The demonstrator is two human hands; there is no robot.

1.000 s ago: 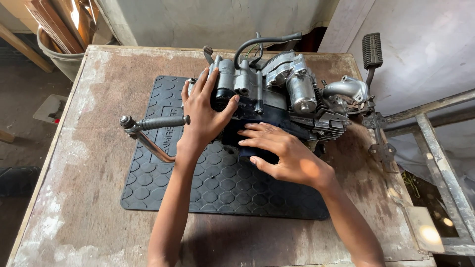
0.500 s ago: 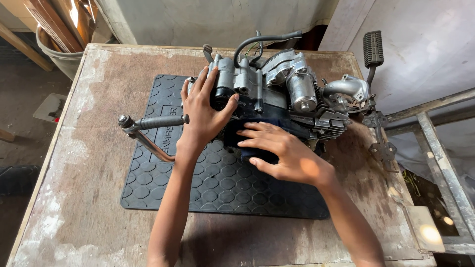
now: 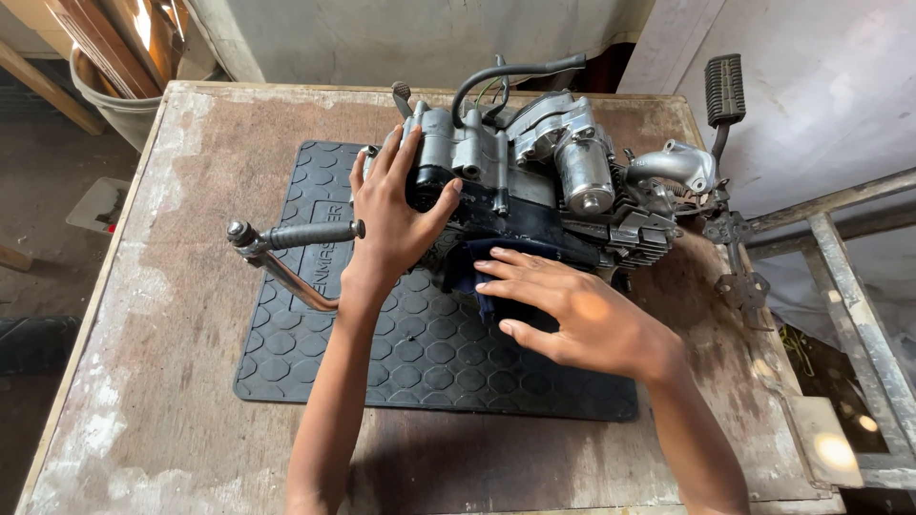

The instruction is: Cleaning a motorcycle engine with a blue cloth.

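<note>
1 grey and black metal motorcycle engine (image 3: 534, 181), 1 black rubber mat with a hexagon pattern (image 3: 401, 353) and 1 worn wooden table (image 3: 191, 172) are shown, with 2 bare hands at work. The engine is seated on the mat's far edge, at 12 o'clock from the hands. A steel kick lever with a dark grip (image 3: 291, 250) projects from it toward 9 o'clock, and a ribbed black foot pedal on a thin rod (image 3: 725, 91) stands at 2 o'clock. A dark blue cloth (image 3: 496, 277) is seen under the engine's near side. The left hand (image 3: 393, 215) is laid flat, fingers spread, against the engine's left casing; nothing is gripped. The right hand (image 3: 572, 315) is pressed open on the cloth, fingers extended toward 9 o'clock, just below the engine. A grey bucket (image 3: 124, 105) is partly visible at 10 o'clock beyond the table.
</note>
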